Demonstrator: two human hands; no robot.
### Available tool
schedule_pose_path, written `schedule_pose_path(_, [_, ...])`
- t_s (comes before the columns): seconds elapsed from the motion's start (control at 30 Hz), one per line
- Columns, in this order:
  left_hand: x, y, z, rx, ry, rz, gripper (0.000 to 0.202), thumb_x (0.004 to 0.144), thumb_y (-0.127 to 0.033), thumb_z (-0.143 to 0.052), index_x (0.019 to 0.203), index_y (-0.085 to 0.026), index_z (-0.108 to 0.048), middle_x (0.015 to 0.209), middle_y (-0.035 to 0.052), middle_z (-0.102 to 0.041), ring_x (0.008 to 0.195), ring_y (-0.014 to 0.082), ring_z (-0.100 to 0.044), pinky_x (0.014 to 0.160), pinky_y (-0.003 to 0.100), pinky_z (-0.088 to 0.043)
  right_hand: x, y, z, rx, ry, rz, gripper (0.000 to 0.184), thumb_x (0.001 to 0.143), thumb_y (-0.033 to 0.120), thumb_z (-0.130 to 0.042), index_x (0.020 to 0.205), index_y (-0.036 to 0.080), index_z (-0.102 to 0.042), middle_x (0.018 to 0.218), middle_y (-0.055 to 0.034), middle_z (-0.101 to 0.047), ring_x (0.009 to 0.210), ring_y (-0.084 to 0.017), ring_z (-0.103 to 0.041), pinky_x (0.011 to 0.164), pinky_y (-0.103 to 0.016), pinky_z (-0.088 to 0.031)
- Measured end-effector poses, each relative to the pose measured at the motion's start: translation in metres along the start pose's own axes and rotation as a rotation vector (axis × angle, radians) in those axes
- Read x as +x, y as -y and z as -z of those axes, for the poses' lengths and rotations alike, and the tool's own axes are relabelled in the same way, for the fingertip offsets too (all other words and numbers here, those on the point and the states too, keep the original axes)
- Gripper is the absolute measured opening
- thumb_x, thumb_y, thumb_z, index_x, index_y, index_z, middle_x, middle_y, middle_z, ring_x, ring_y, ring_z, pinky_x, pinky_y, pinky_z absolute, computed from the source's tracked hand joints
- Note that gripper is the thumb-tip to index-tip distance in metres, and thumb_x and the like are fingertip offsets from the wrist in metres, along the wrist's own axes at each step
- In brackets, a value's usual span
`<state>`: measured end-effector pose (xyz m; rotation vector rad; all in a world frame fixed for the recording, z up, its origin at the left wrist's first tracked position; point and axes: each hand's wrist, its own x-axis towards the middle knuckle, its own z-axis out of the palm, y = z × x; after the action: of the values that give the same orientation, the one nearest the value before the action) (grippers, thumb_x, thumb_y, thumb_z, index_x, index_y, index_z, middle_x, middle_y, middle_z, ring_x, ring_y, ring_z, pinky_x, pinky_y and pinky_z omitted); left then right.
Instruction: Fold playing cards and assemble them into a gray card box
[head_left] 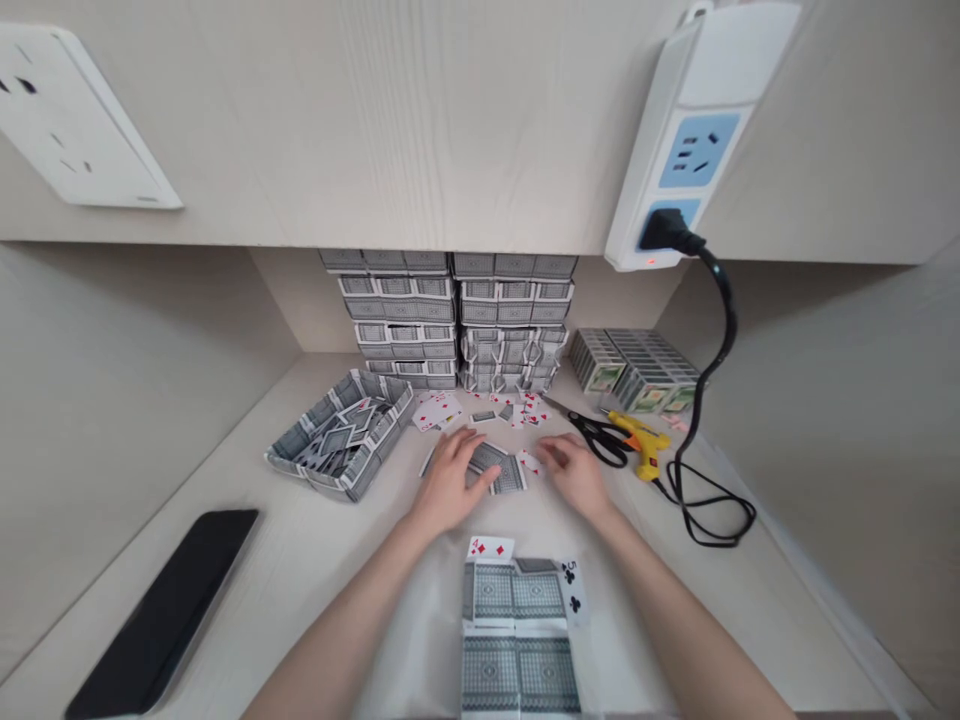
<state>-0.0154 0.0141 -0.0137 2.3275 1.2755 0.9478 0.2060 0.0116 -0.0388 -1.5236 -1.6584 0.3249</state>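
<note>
My left hand (450, 482) lies over face-down playing cards (511, 474) on the desk, its fingers stretched and thumb apart. Just right of them, my right hand (574, 474) has its fingers curled at the edge of a small cut piece of playing card (530, 462) with red pips. Nearer to me lies a panel of joined grey-backed cards (517, 640). A four of diamonds (490, 548) sticks out at its far edge, and a five of clubs (574, 592) at its right side.
At left stand a card-built tray (360, 480) holding folded cards and a black phone-like slab (165, 610). Stacked card boxes (405, 310) line the back. Black scissors (604, 437), a yellow glue gun (646, 440) with looped cable, and card packs (637, 370) sit right. A power strip (697, 140) hangs above.
</note>
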Motion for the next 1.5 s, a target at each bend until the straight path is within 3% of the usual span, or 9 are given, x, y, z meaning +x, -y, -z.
schedule_pose_path(0.1, [0.003,-0.002,0.011,-0.053,0.035,0.038,0.035,0.081,-0.042,-0.044,0.106,-0.019,-0.054,0.101,0.0071,-0.056,0.099,0.0203,-0.049,0.087,0.036,-0.039,-0.001,0.003,0.001,0.033,-0.008,0.02,0.022,0.077,0.035,-0.051,0.083,0.019,-0.066,0.078,-0.0059,-0.059,0.061,-0.016,-0.053,0.058,-0.029,-0.043])
schedule_pose_path(0.23, [0.002,-0.015,0.026,-0.332,0.423,-0.007,0.032,0.082,-0.042,-0.043,0.096,-0.019,-0.059,0.084,0.0029,-0.06,0.072,0.0125,-0.053,0.064,0.024,-0.042,-0.004,0.016,0.0,0.098,0.118,0.091,0.022,0.076,0.035,-0.056,0.089,0.021,-0.064,0.082,-0.0054,-0.059,0.062,-0.015,-0.053,0.056,-0.028,-0.043])
schedule_pose_path(0.37, [-0.005,-0.031,0.031,-0.407,0.642,-0.184,0.044,0.06,-0.038,-0.069,0.099,-0.02,-0.059,0.092,0.0033,-0.058,0.076,0.0133,-0.052,0.067,0.022,-0.042,-0.008,0.03,-0.001,0.079,0.245,0.219,0.037,0.069,0.035,-0.064,0.105,0.023,-0.058,0.1,-0.0072,-0.058,0.091,-0.022,-0.052,0.077,-0.035,-0.042])
schedule_pose_path(0.47, [-0.008,-0.033,0.028,-0.327,0.7,-0.198,0.033,0.062,-0.023,-0.066,0.094,-0.021,-0.062,0.084,0.0012,-0.059,0.069,0.0116,-0.052,0.062,0.021,-0.041,-0.011,0.035,-0.002,0.033,0.335,0.284,0.06,0.063,0.032,-0.069,0.119,0.023,-0.047,0.113,-0.0074,-0.054,0.102,-0.024,-0.046,0.087,-0.039,-0.036])
schedule_pose_path(0.73, [-0.004,-0.013,0.01,-0.181,0.423,-0.054,0.018,0.078,-0.02,-0.048,0.083,-0.02,-0.064,0.077,0.0004,-0.062,0.068,0.0113,-0.054,0.063,0.021,-0.041,-0.009,0.024,-0.005,-0.001,0.331,0.189,0.057,0.063,0.031,-0.069,0.115,0.021,-0.049,0.103,-0.0077,-0.056,0.096,-0.024,-0.047,0.084,-0.04,-0.038])
schedule_pose_path(1.0, [0.005,0.02,0.013,0.211,-0.102,0.055,0.024,0.08,-0.026,-0.045,0.1,-0.021,-0.059,0.103,0.0058,-0.059,0.101,0.02,-0.05,0.088,0.034,-0.04,-0.01,0.024,-0.002,-0.045,0.338,0.226,0.048,0.068,0.039,-0.065,0.11,0.02,-0.053,0.102,-0.0093,-0.055,0.098,-0.025,-0.046,0.085,-0.04,-0.038])
schedule_pose_path(1.2, [0.008,0.046,0.005,0.425,0.008,0.096,0.058,0.08,-0.046,-0.04,0.125,-0.01,-0.039,0.13,0.0154,-0.041,0.124,0.0256,-0.032,0.103,0.043,-0.024,-0.01,0.023,-0.004,-0.056,0.342,0.223,0.046,0.068,0.039,-0.064,0.109,0.02,-0.054,0.101,-0.0093,-0.054,0.099,-0.025,-0.046,0.085,-0.041,-0.039])
schedule_pose_path(1.37, [0.005,0.04,0.005,0.383,-0.028,0.076,0.043,0.083,-0.04,-0.04,0.119,-0.019,-0.046,0.11,0.0097,-0.059,0.109,0.0228,-0.049,0.098,0.04,-0.032,-0.01,0.023,-0.004,-0.056,0.347,0.228,0.046,0.069,0.039,-0.064,0.11,0.02,-0.054,0.101,-0.0091,-0.053,0.099,-0.025,-0.046,0.085,-0.041,-0.039])
schedule_pose_path(1.5, [0.005,0.041,0.004,0.317,-0.07,0.051,0.039,0.081,-0.033,-0.044,0.117,-0.019,-0.048,0.12,0.0094,-0.053,0.115,0.0227,-0.044,0.097,0.039,-0.034,-0.011,0.023,-0.003,-0.054,0.35,0.226,0.046,0.068,0.038,-0.064,0.11,0.021,-0.054,0.101,-0.009,-0.053,0.098,-0.025,-0.046,0.085,-0.041,-0.039])
